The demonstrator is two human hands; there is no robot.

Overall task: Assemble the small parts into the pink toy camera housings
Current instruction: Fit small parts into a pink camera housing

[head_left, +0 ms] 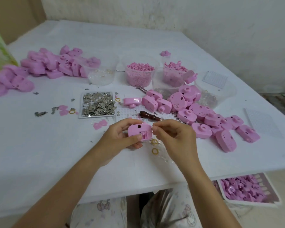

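Note:
My left hand (120,139) grips a pink toy camera housing (139,131) just above the table's front middle, its open underside with a small slot facing me. My right hand (173,137) is beside the housing's right edge, thumb and forefinger pinched together at its top corner; what they pinch is too small to tell. A tray of small silver metal pieces (97,104) lies behind my left hand. Yellow rings (155,151) lie on the table under my hands.
Heaps of pink housings lie at the far left (53,66) and to the right (204,116). Clear tubs hold pink pellets (139,74), pink parts (174,68) and clear bits (99,77). A brown-handled tool (149,116) lies behind my hands. A basket of pink parts (247,188) sits below the table.

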